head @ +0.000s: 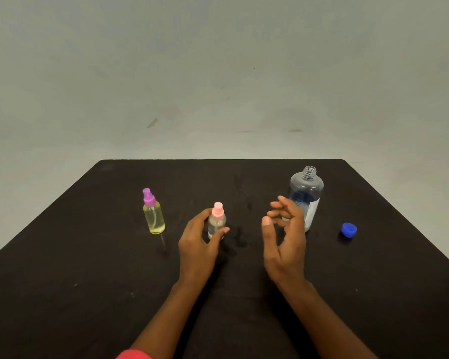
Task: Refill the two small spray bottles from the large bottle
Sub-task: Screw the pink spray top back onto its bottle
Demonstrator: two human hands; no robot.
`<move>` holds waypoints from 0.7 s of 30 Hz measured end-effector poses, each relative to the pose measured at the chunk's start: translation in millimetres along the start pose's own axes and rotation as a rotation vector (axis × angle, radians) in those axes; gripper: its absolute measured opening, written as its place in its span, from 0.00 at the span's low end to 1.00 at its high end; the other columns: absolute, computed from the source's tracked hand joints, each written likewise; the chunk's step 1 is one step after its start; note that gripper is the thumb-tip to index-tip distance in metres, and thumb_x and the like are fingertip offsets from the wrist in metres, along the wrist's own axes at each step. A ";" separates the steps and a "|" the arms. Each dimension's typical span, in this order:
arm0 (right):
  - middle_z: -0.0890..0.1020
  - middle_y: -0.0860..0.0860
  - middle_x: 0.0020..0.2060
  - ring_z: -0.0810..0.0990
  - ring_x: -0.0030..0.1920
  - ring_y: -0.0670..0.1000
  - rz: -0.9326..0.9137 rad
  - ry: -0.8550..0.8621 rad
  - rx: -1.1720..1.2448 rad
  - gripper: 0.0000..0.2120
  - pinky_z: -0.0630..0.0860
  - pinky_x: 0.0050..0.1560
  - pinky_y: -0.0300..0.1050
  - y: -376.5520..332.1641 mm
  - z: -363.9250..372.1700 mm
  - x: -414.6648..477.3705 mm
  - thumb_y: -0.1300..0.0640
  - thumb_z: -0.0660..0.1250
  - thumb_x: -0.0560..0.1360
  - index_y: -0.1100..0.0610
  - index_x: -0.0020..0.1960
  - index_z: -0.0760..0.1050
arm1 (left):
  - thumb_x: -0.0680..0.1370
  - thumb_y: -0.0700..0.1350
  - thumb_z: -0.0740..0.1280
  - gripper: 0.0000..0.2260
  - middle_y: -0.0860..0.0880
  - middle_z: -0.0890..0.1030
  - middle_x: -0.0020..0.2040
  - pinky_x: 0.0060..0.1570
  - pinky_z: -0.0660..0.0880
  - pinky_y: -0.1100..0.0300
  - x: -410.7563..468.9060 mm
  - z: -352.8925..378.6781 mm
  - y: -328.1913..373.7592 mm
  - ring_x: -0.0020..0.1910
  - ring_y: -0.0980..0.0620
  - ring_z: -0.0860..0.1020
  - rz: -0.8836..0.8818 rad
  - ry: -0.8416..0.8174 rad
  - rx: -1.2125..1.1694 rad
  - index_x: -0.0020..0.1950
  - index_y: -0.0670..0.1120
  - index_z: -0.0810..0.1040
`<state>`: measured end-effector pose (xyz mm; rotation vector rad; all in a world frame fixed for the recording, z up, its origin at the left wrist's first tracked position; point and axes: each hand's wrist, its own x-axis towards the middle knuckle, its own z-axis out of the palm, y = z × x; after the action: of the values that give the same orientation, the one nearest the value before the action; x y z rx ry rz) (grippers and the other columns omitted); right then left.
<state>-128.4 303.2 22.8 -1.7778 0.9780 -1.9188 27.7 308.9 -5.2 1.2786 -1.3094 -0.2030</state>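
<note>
The purple-capped spray bottle (154,218) stood upright at the left of the table (62,255), apart from both hands. To its right the pink-capped spray bottle (216,224) stood upright, its long axis vertical. The left hand (197,239) held it, thumb in front and fingers curled behind. The right hand (283,242) hovered loosely spread and empty, so the pink top lay to its left, probably for unscrewing. The uncapped large bottle (306,187) stood just behind this hand, and the blue cap (348,229) lay further right.

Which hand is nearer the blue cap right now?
Right. The right hand hovers beside the large bottle, left of the blue cap; the left hand grips the pink-topped spray bottle, farther left.
</note>
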 end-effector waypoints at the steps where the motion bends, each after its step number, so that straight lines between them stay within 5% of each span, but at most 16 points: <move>1: 0.75 0.54 0.56 0.77 0.52 0.47 -0.002 0.055 -0.012 0.18 0.72 0.51 0.32 0.1 -2.4 2.7 0.53 0.61 0.76 0.55 0.64 0.66 | 0.69 0.41 0.76 0.20 0.53 0.80 0.54 0.55 0.71 0.70 2.6 1.0 -1.2 0.55 0.58 0.77 -0.023 0.009 -0.005 0.59 0.46 0.77; 6: 0.73 0.51 0.54 0.75 0.49 0.42 0.023 0.191 -0.098 0.17 0.73 0.51 0.34 8.8 -14.5 11.6 0.52 0.60 0.76 0.53 0.64 0.65 | 0.70 0.40 0.75 0.20 0.53 0.80 0.54 0.53 0.70 0.73 12.3 5.2 -3.0 0.54 0.57 0.77 -0.104 0.059 -0.007 0.60 0.46 0.76; 11: 0.74 0.55 0.57 0.76 0.54 0.51 0.081 0.256 -0.148 0.17 0.75 0.54 0.43 20.6 -18.0 14.3 0.52 0.59 0.77 0.52 0.65 0.64 | 0.71 0.39 0.74 0.20 0.55 0.77 0.54 0.54 0.72 0.62 20.5 5.6 -7.1 0.53 0.58 0.75 -0.180 0.125 0.020 0.61 0.46 0.75; 21: 0.70 0.53 0.55 0.73 0.50 0.42 0.160 0.464 -0.334 0.17 0.70 0.51 0.34 34.7 -40.2 30.0 0.60 0.59 0.78 0.62 0.65 0.67 | 0.74 0.42 0.71 0.22 0.47 0.78 0.59 0.59 0.74 0.51 24.5 8.3 -9.3 0.58 0.50 0.76 -0.223 0.128 0.074 0.66 0.44 0.71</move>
<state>-178.8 268.8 21.9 -1.3698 1.6276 -2.2091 34.5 282.7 0.0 1.4773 -1.0730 -0.2269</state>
